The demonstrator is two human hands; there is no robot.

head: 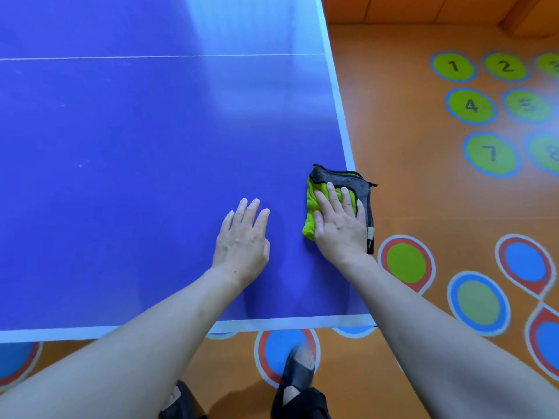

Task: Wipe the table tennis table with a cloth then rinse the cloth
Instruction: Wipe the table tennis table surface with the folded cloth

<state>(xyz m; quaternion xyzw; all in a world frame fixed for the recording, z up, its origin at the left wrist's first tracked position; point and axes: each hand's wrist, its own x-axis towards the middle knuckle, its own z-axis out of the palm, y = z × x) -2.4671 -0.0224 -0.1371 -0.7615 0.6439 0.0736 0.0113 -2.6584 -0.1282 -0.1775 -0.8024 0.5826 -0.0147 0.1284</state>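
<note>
1. Reaching over the table's (pixel 136 182) near edge, both forearms stretch forward.
2. Left hand (pixel 242 243) lies flat on the blue top, fingers straight and slightly spread, holding nothing.
3. Right hand (pixel 340 225) presses flat on the cloth (pixel 311 207), fingers straight.
4. Cloth sits at the right edge, near the front corner, overhanging slightly.

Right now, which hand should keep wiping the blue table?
The right hand. It already lies flat on the yellow and grey cloth at the table's right edge. The left hand rests bare on the blue top, beside the cloth and not touching it.
</note>
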